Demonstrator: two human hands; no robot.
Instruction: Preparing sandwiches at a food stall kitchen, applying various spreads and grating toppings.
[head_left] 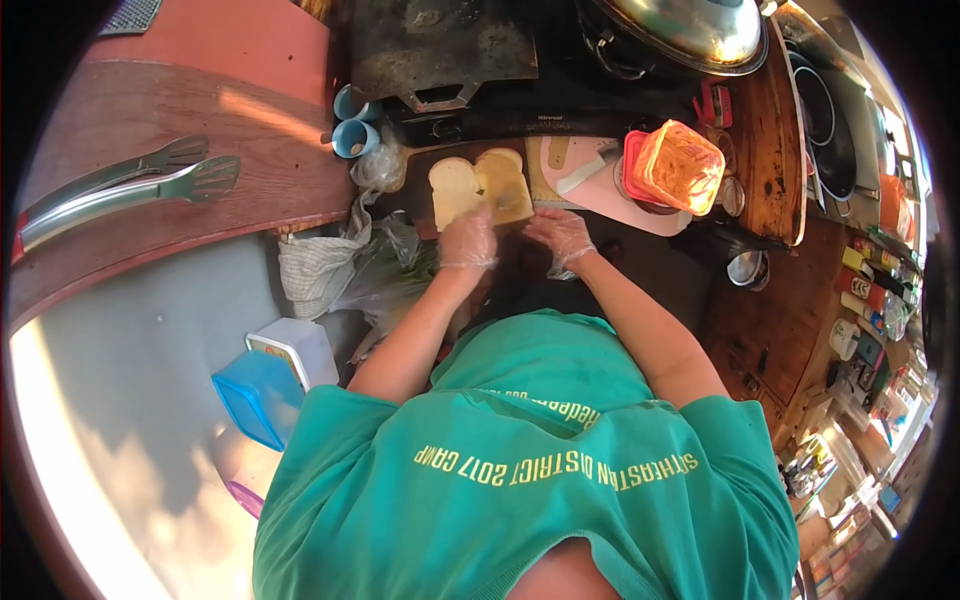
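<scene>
Two bread slices lie side by side on a dark board (pixel 420 170): a plain slice (pixel 452 185) on the left and one with a tan spread (pixel 505 178) on the right. My left hand (pixel 467 240), in a clear plastic glove and slightly blurred, is at the lower edge of the plain slice; its grip is unclear. My right hand (pixel 558 238), also gloved, is open at the lower right corner of the spread slice, fingers apart. Beside the board, a pale knife (pixel 585 172) lies on a pink cutting board (pixel 560 152), next to red and orange tubs (pixel 676 160).
A black stove (pixel 445 80) with a griddle and lidded pan (pixel 670 30) is beyond the bread. A wooden counter (pixel 140 100) holds two tongs (pixel 130 190). Blue cups (pixel 355 140), plastic bags (pixel 380 165) and containers (pixel 255 400) are on the left; a wooden cabinet (pixel 770 310) is right.
</scene>
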